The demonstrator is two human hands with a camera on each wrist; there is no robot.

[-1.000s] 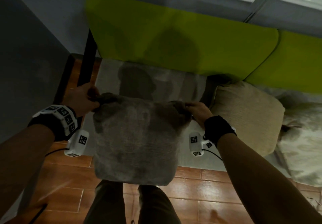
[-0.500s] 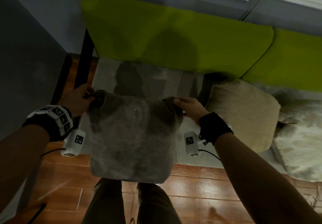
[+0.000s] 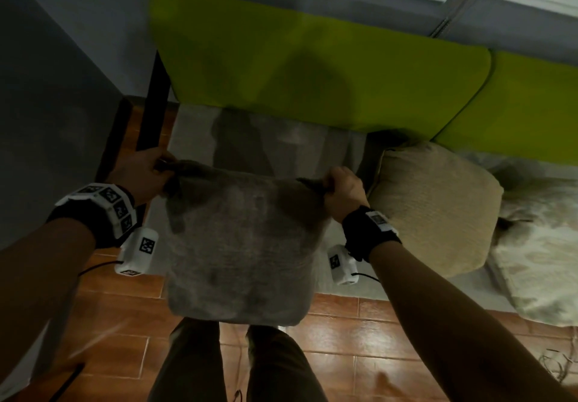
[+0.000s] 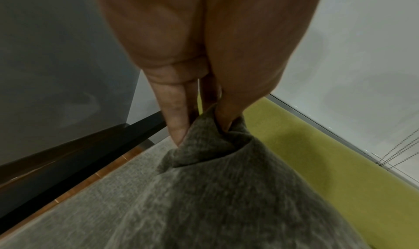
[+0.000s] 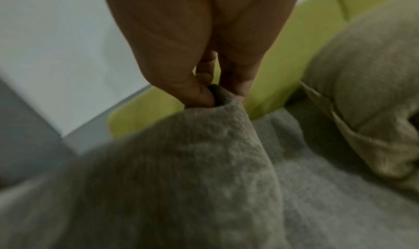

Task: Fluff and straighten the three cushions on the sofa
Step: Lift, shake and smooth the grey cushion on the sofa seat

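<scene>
A grey fuzzy cushion [image 3: 244,251] hangs in the air in front of the sofa seat [image 3: 281,138]. My left hand [image 3: 147,176] pinches its top left corner [image 4: 204,136], and my right hand [image 3: 341,192] pinches its top right corner [image 5: 217,105]. A beige cushion [image 3: 434,207] lies on the seat to the right, also seen in the right wrist view [image 5: 367,70]. Further right a pale patterned cushion [image 3: 541,251] lies flat at the seat's front edge.
The sofa has green back pads [image 3: 297,66] against a grey wall. A dark wooden armrest frame [image 3: 150,104] stands at the left end. My legs [image 3: 237,367] stand on the brown tiled floor [image 3: 359,339] below the held cushion.
Both hands have lifted the grey cushion slightly and drawn its top corners further apart, so the top edge is stretched straighter. The grips on both corners are unchanged.
</scene>
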